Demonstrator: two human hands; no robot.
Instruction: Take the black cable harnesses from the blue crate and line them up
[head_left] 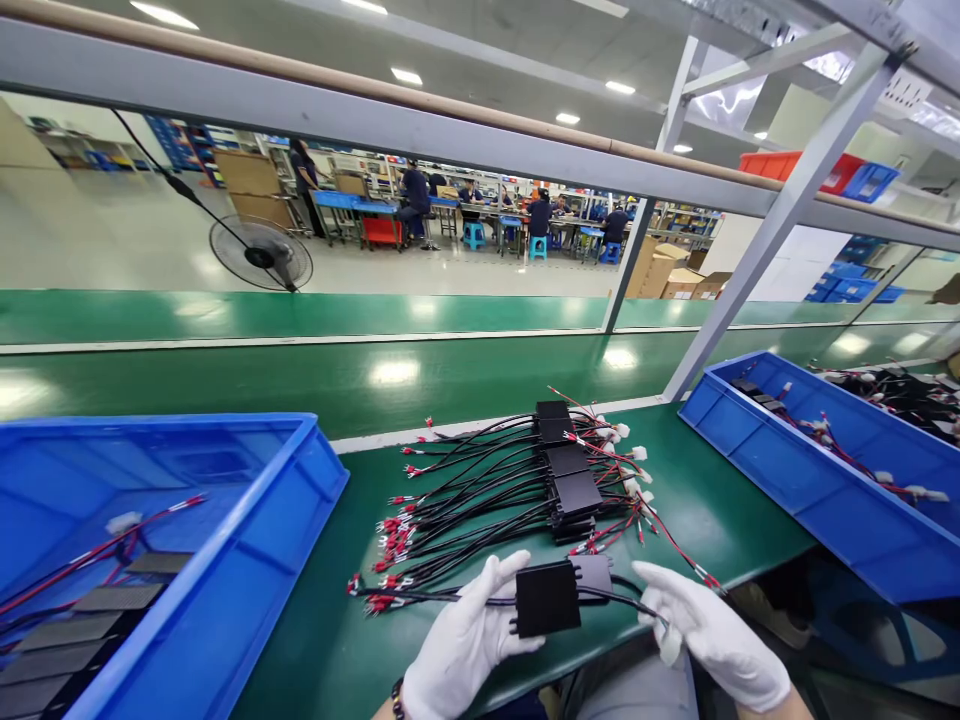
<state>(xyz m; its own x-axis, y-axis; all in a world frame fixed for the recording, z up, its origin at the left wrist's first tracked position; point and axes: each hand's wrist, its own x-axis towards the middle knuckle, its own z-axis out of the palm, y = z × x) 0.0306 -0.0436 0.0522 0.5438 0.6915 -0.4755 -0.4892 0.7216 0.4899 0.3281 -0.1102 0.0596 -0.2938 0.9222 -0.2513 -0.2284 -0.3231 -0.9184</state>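
Over the green workbench (315, 630), near side, the left hand (469, 632) clasps a black module (548, 600), likely light, rigid, best held by its sides; whether the right hand (709, 635) pinches the flexible cable (616, 597) I can't tell.

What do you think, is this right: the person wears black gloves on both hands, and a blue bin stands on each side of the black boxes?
Not quite: the head view shows white gloves, not black, on the left hand and right hand. The rest holds: one blue bin stands left of the black boxes, another to their right.
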